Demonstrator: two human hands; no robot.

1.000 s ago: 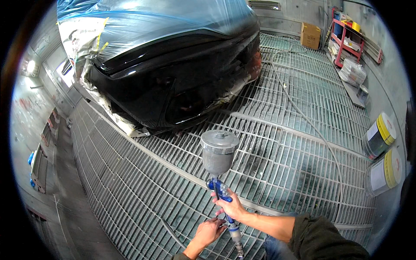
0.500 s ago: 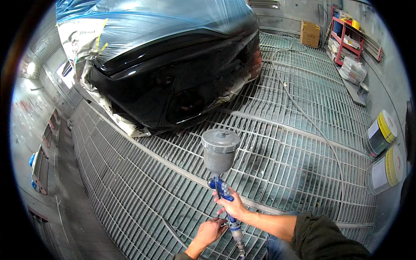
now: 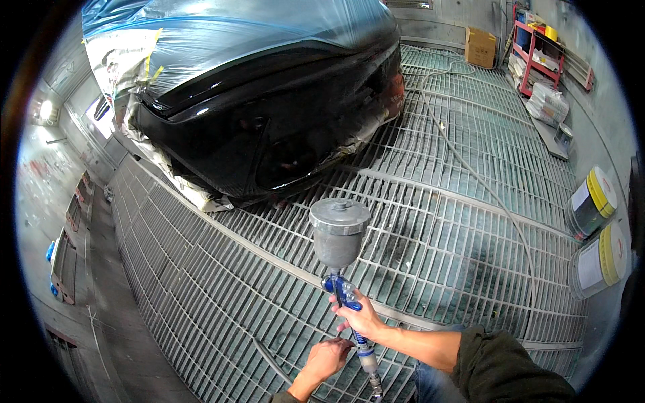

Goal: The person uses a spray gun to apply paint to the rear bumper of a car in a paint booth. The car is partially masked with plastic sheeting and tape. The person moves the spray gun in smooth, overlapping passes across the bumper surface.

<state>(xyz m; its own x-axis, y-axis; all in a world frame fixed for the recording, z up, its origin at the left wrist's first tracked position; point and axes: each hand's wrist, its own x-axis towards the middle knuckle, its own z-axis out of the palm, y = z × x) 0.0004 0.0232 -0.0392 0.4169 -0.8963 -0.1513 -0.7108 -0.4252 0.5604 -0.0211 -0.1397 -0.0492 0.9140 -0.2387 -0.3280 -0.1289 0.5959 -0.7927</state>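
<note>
My right hand (image 3: 363, 318) is closed around the blue handle of a spray gun (image 3: 342, 293). On top of the gun stands a grey, lidded paint cup (image 3: 338, 232), upright. Beside the lower handle, the fingers of my left hand (image 3: 325, 359) are drawn together in a pinch; what lies between them is hidden. A cylindrical fitting (image 3: 367, 359) with a metal coupling hangs below the grip. Beyond the gun is a glossy black car bumper (image 3: 222, 144), edged with masking paper (image 3: 144, 151) and blue plastic film (image 3: 255, 47).
Metal floor grating (image 3: 430, 269) runs throughout. A hose (image 3: 480, 180) snakes across it on the right; a dark tube (image 3: 270, 359) lies near my left wrist. Two yellow-lidded buckets (image 3: 598, 262), a red shelf cart (image 3: 537, 57) and a cardboard box (image 3: 480, 47) stand along the right side.
My view has shifted very slightly. Both hands and the spray gun keep nearly the same place and pose, the left fingers still against the lower handle.
</note>
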